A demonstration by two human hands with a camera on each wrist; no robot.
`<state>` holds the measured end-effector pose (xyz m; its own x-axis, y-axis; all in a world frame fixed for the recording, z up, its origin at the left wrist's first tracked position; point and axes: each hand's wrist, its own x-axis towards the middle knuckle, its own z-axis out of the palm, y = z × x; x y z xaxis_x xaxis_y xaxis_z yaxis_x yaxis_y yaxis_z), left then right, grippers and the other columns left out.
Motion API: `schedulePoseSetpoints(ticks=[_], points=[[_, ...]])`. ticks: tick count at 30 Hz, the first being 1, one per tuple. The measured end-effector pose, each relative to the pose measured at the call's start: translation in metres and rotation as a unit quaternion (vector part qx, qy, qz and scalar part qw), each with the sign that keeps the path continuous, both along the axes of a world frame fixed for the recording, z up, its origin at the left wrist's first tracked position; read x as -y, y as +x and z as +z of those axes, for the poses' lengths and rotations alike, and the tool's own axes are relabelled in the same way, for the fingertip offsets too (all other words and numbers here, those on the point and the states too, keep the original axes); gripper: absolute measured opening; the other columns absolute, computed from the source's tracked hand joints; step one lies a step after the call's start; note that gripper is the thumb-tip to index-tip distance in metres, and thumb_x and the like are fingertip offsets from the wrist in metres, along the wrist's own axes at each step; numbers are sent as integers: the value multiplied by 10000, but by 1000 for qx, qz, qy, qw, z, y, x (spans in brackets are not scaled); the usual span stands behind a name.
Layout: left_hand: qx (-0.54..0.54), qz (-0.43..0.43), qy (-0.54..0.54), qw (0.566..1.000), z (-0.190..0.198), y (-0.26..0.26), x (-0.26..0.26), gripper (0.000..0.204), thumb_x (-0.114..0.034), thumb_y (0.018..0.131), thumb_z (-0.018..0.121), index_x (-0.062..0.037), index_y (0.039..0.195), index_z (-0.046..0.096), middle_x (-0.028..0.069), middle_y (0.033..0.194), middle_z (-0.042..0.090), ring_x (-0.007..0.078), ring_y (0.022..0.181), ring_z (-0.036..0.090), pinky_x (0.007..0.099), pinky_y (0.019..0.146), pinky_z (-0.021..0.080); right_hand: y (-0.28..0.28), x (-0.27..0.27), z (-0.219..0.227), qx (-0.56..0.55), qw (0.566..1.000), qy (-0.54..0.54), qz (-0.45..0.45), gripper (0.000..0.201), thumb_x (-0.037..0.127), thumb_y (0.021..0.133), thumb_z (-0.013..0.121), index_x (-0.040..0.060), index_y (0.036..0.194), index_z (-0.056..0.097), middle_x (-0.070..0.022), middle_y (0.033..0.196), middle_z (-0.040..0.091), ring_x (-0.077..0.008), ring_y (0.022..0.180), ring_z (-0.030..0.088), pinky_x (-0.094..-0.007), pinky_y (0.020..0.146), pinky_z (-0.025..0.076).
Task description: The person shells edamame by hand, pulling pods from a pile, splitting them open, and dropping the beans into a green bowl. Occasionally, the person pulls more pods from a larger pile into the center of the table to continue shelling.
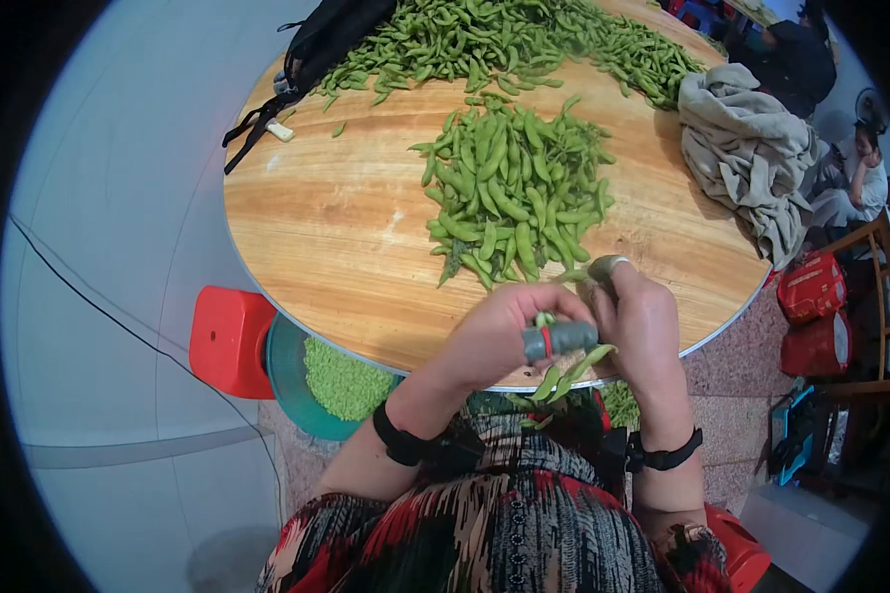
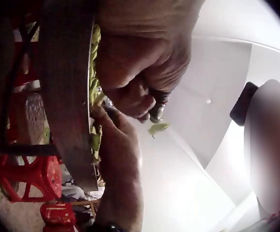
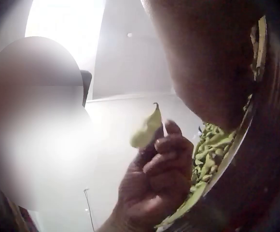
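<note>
Two hands work at the near edge of the round worktop (image 1: 316,247). I see the left hand (image 1: 499,331) pinching at least one green pod (image 1: 585,368), its thumb in a grey-green cover (image 1: 561,340) with a red band. The right hand (image 1: 638,316) is just beside it, fingers bent down; I cannot tell whether they grip anything.

Two heaps lie on the worktop: a small heap (image 1: 514,193) just beyond the hands, with wood showing left and right of it, and a large heap (image 1: 475,40) along the far side. One black bag (image 1: 336,44) is far left, one grey cloth (image 1: 747,148) hangs over the right edge, and one teal basin (image 1: 297,400) of shelled beans (image 1: 346,381) sits below the left edge, beside one red stool (image 1: 229,341).
</note>
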<state>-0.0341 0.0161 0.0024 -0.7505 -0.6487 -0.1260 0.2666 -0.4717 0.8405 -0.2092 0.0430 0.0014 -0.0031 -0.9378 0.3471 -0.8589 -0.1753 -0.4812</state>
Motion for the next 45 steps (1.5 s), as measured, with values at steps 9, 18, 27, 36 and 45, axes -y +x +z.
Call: schedulePoseSetpoints(ticks=[9,18,27,36,45], points=[[-65,26,56,996,-6,0,4,181,-42,774,630,-32,945,571,12,871,595,35,673,520,121,521,353,-1,-21,23,701,601,356,143,124,156,911,477,43,878,517,39,563,430,-34,456,326,-172,425,269],[-141,109,106,978,-12,6,8,136,-28,786,621,-52,910,570,-3,816,591,14,603,486,133,441,291,16,-30,27,535,780,276,171,297,249,952,389,40,779,512,39,561,396,-46,492,339,-197,469,275],[-98,162,64,980,-6,-1,1,99,-53,818,595,-42,900,540,38,773,584,33,513,439,158,416,272,27,-29,19,417,885,176,111,224,118,927,423,25,742,507,20,576,447,-45,487,371,-202,458,301],[-112,44,52,991,-16,7,5,86,-25,765,618,-20,837,573,68,848,599,104,655,576,182,515,433,19,-30,23,694,624,330,143,151,129,930,435,32,869,534,12,633,513,-17,442,339,-172,413,267],[84,169,-233,954,-16,-8,6,114,-29,783,617,-61,860,539,-23,829,521,47,703,463,160,601,368,16,-22,14,307,940,129,70,90,-2,845,458,-11,766,500,-10,611,535,-106,539,485,-245,514,402]])
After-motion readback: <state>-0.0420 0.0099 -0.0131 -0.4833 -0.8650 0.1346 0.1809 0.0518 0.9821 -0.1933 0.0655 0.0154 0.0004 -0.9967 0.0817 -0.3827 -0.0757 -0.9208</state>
